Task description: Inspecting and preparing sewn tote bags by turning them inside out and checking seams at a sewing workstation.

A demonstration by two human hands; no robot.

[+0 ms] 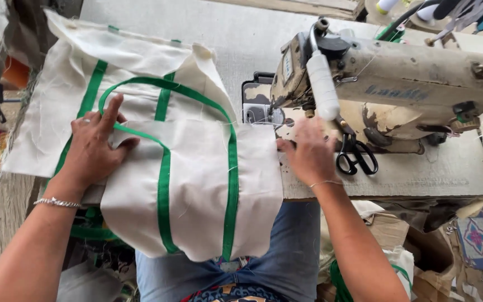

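L hand (93, 148) lies flat, fingers spread, palm down on a cream cloth bag (197, 184) w/ green strap trim (232, 184); it presses the cloth, not gripping anything. A silver bracelet (57, 203) sits on that wrist. R hand (308, 154) rests palm down at the bag's right edge, fingers extended toward the needle area of the sewing machine (387, 84), touching cloth edge and table; open, nothing clasped. Thin thread band round the R wrist.

Bag lies across the front edge of the grey sewing table (443, 173), centre-left of view, its lower part hanging over the edge onto the person's lap in blue jeans (292, 251). More cream cloth w/ green strips is bunched behind it at upper left. Green handle loop curves across the top of the bag, just beside L thumb.

Machine is old, cream, paint worn, standing right of the bag. White thread spool (322, 84) sits upright-ish at its front. Black-handled scissors (356, 156) lie on the table just right of the R hand, near machine base. Cloth scraps and bags on floor lower right
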